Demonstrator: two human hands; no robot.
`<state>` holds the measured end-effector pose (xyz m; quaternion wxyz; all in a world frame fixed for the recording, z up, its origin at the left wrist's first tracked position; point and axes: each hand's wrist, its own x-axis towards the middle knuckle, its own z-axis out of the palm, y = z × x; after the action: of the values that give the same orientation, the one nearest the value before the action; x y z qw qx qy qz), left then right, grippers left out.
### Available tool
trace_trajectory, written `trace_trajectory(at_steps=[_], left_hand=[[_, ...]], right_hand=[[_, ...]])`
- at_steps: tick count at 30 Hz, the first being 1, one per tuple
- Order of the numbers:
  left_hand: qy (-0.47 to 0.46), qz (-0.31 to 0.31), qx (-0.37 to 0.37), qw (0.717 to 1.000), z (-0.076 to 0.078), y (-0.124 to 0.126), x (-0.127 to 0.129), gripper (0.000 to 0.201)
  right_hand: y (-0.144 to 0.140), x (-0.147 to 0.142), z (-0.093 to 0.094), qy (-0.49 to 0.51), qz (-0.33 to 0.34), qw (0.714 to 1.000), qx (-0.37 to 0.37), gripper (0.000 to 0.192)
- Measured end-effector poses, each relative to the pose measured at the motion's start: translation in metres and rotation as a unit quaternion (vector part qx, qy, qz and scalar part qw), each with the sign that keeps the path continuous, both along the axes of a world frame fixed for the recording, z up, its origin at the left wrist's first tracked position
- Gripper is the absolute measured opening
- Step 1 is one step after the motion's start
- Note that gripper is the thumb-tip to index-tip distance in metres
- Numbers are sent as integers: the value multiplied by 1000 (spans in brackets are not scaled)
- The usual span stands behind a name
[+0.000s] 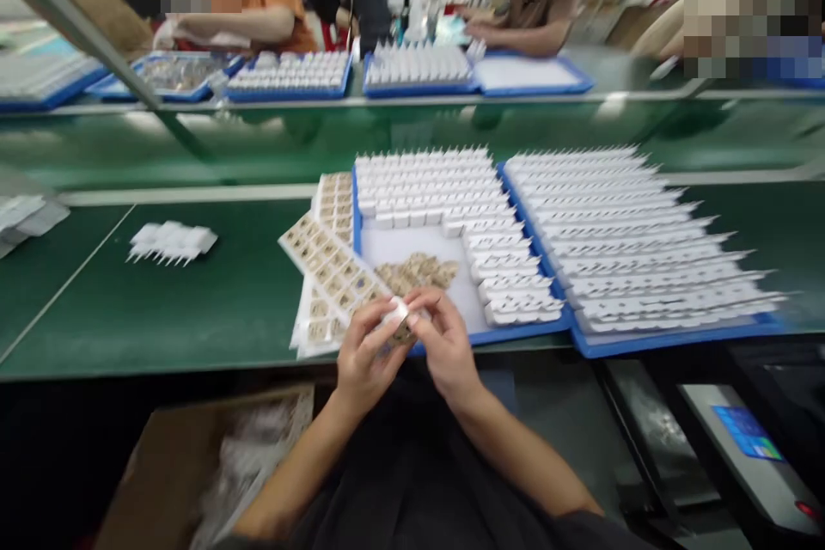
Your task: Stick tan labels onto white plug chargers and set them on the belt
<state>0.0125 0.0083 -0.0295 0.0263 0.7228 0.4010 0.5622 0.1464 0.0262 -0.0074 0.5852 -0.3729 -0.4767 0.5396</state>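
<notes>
Close in front of my body, my left hand (370, 348) and my right hand (444, 339) meet with their fingers pinched on one small white plastic part (400, 309). A brownish piece shows at its lower side, too blurred to make out fully. Just beyond the hands, a pile of small tan pieces (416, 272) lies in the blue tray (473, 339). Rows of white parts (429, 180) with thin pins fill that tray's far and right sides. Sheets of tan stickers or cut-outs (332, 262) overlap at the tray's left, partly behind my left hand.
A second blue tray (670, 345) packed with white parts stands to the right. A small group of white parts (171, 241) lies on the green bench (251, 309). A cardboard box (161, 464) is below. Across the divider, people sit by more trays (290, 76).
</notes>
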Motion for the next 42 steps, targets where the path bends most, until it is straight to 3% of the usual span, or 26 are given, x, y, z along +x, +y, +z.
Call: trace_trajectory(at_steps=[5,10,14,19,23,25,28,30,32,35,37,39,42], left_hand=[[-1,16,-17,1000,-13,4,-5,42],[6,-27,-26,999,-27,10,-13,44],[1,-22,-33,999,-25,4,-13,39],[-19,-3,-42,999,-22,-1,-9,34],[-75,-9,-136,988,-15,-5,-6,31],[-121,0,-194,973,-11,-5,-7,31],[-173,26,-233,956,-7,-1,-15,34],[-184,51,-245,951,-6,1,-26,36],[-186,77,-256,946,-5,2,-38,38],[-189,114,-266,938,-5,-1,-55,40],[-191,131,-267,935,-6,-4,-64,41],[-189,147,-269,933,-8,-7,-72,40],[-172,178,-271,930,-13,-9,-85,39]], right_hand=[[8,13,-5,-67,6,997,36,11],[13,30,7,-191,-7,975,111,19],[12,37,17,-245,12,954,172,14],[17,38,15,-283,26,933,219,8],[15,35,11,-348,7,877,331,8],[10,35,11,-330,20,865,377,10],[8,39,10,-242,16,908,343,12],[16,44,3,-246,-49,929,271,9],[31,48,-8,-329,-105,913,219,6],[52,49,-30,-477,-73,847,222,15],[58,48,-40,-523,-81,814,240,21],[58,48,-43,-517,-128,804,266,20],[54,51,-41,-474,-167,814,292,15]])
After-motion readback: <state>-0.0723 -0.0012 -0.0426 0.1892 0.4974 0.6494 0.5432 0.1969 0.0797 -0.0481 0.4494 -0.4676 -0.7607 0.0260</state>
